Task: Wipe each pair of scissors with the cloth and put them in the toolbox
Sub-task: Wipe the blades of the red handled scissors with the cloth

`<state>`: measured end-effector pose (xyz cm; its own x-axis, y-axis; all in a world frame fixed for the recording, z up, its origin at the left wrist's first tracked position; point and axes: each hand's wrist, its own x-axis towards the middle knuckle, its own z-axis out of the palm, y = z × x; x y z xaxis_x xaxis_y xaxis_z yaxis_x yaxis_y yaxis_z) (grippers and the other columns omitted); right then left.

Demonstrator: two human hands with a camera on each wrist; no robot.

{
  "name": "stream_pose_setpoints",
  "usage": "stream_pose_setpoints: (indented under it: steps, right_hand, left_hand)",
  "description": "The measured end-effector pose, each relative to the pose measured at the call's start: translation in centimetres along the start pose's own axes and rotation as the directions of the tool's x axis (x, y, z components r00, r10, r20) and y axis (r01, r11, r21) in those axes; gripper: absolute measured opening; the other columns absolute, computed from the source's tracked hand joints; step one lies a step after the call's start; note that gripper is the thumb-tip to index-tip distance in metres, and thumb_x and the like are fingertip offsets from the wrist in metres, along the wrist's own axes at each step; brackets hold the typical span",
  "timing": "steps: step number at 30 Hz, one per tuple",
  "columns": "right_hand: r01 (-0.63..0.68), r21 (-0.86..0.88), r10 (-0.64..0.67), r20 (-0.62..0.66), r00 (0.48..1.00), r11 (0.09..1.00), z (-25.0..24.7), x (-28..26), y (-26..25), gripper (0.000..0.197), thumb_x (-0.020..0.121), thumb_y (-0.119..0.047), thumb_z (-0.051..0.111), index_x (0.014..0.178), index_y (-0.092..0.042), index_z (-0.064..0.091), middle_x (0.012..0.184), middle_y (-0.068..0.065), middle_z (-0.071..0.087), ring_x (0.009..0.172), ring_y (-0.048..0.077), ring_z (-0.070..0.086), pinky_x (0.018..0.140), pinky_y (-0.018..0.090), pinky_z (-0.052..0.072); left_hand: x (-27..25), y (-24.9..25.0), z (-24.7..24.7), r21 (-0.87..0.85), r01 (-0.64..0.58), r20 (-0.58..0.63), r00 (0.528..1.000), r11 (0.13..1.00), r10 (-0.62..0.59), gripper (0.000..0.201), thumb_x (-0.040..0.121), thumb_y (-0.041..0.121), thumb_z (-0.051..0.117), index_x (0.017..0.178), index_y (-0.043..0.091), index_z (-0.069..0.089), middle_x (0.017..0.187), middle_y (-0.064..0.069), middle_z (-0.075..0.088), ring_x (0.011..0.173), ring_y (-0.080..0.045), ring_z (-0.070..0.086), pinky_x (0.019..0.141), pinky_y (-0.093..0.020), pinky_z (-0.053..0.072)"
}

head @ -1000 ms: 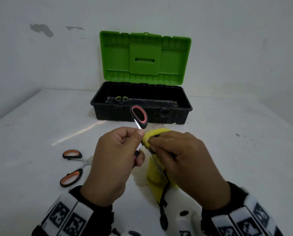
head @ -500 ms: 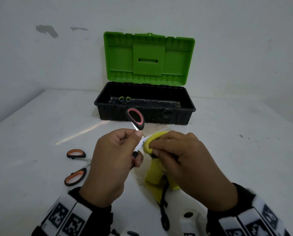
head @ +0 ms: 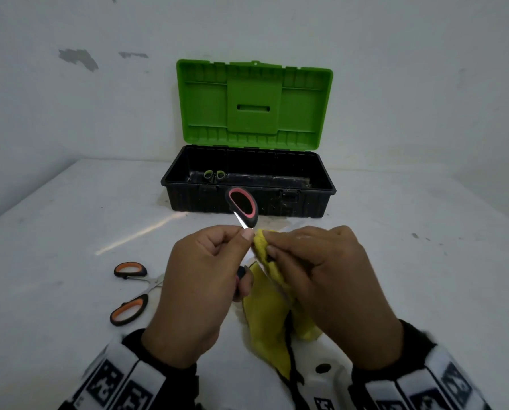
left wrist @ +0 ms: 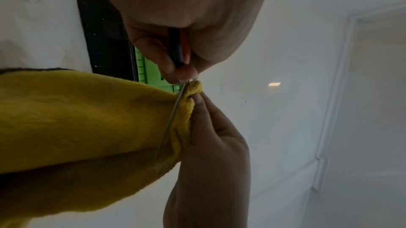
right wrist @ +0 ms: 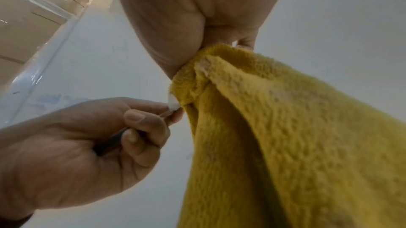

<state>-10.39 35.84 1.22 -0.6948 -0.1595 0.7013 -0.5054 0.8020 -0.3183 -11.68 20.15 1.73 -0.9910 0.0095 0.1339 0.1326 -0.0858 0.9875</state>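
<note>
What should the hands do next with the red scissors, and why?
Probably slide the yellow cloth down the blade toward the tip. The right hand pinches the cloth around the blade right beside the left hand, which grips the red scissors. The toolbox waits open behind.

Your left hand (left wrist: 186, 23) is gripping the scissors' black handle (left wrist: 177, 49). Your right hand (left wrist: 211, 145) is pinching the yellow cloth (left wrist: 87, 118) around the thin blade (left wrist: 173, 115).

place: bare workroom | cues: chipped white wall (head: 78, 59), toolbox (head: 249, 184)
</note>
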Motion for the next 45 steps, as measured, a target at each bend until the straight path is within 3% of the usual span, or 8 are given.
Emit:
stream_pose_setpoints:
  steps: [6,10,13,16,20,31,36,45]
  right_hand:
    - [-0.109,0.026,0.111,-0.117,0.987,0.994,-0.8,-0.3,0.8,0.020,0.087,-0.032,0.063,0.100,-0.026,0.077,0.090,-0.013,0.076,0.080,-0.002,0.062,0.077,0.035,0.052]
    - [-0.046,0.000,0.046,-0.099,0.994,0.999,-0.7,-0.5,-0.1,0.026,0.087,-0.035,0.058,0.101,-0.024,0.077,0.090,-0.012,0.076,0.082,-0.016,0.042,0.072,0.019,0.039]
    - [-0.148,0.056,0.154,-0.127,0.980,0.987,-1.1,0.0,1.2,0.016,0.087,-0.029,0.067,0.099,-0.027,0.077,0.088,-0.018,0.074,0.083,-0.015,0.057,0.078,0.018,0.047]
    - [-0.272,0.155,0.291,-0.124,0.949,0.950,-1.2,0.6,2.2,0.015,0.087,-0.017,0.072,0.097,-0.025,0.078,0.089,-0.017,0.074,0.085,-0.009,0.064,0.073,0.002,0.043]
    - [-0.219,0.143,0.239,-0.138,0.961,0.965,-0.1,0.8,0.4,0.015,0.085,-0.019,0.070,0.096,-0.021,0.079,0.084,-0.017,0.073,0.080,-0.009,0.062,0.072,-0.003,0.038]
    - [-0.367,0.259,0.396,-0.068,0.916,0.894,-0.5,1.3,3.2,0.013,0.089,-0.020,0.069,0.094,-0.030,0.077,0.082,-0.023,0.072,0.082,-0.006,0.065,0.070,0.005,0.046]
    - [-0.471,0.395,0.544,-0.091,0.834,0.789,-2.7,1.5,5.1,0.010,0.089,-0.021,0.069,0.090,-0.028,0.077,0.083,-0.016,0.075,0.080,0.001,0.070,0.073,0.025,0.058]
    - [-0.300,0.176,0.304,0.006,0.953,0.937,-0.5,1.3,0.5,0.003,0.083,-0.027,0.075,0.081,-0.028,0.072,0.071,-0.019,0.068,0.072,-0.001,0.064,0.062,0.007,0.044]
  left_hand:
    - [-0.5,-0.3,-0.1,0.003,0.019,0.013,1.000,1.000,-0.019,0.020,0.094,0.019,0.062,0.079,0.018,0.076,0.045,-0.013,0.048,0.037,-0.014,0.042,0.039,-0.024,0.040]
    - [-0.5,-0.1,-0.1,0.010,-0.022,0.019,1.000,1.000,0.022,0.021,0.094,0.019,0.062,0.079,0.017,0.076,0.044,-0.015,0.048,0.036,-0.016,0.039,0.039,-0.025,0.039]
    - [-0.3,-0.4,-0.3,0.005,-0.019,0.011,1.000,1.000,0.019,0.018,0.094,0.019,0.062,0.083,0.014,0.075,0.043,-0.013,0.049,0.036,-0.015,0.040,0.039,-0.024,0.039]
    - [0.0,-0.7,-0.4,-0.017,0.009,0.002,1.000,1.000,-0.009,0.018,0.094,0.018,0.062,0.082,0.014,0.075,0.042,-0.013,0.049,0.036,-0.014,0.040,0.039,-0.025,0.040]
    - [0.6,-0.4,-0.4,-0.032,0.009,0.001,1.000,0.999,-0.009,0.021,0.094,0.019,0.062,0.078,0.018,0.076,0.044,-0.014,0.048,0.038,-0.018,0.041,0.039,-0.026,0.039]
    - [1.0,-1.1,-0.7,-0.065,0.078,0.019,0.997,0.995,-0.077,0.022,0.094,0.018,0.061,0.078,0.016,0.075,0.045,-0.013,0.048,0.038,-0.017,0.041,0.040,-0.025,0.037]
    - [1.4,-1.1,-0.9,-0.052,0.051,-0.022,0.998,0.997,-0.052,0.020,0.094,0.019,0.062,0.078,0.014,0.074,0.046,-0.008,0.051,0.040,-0.016,0.045,0.039,-0.026,0.039]
    - [1.6,-1.1,0.5,0.059,0.002,0.021,1.000,0.998,-0.004,0.019,0.094,0.021,0.061,0.082,0.010,0.069,0.049,-0.015,0.054,0.038,-0.014,0.046,0.041,-0.026,0.042]
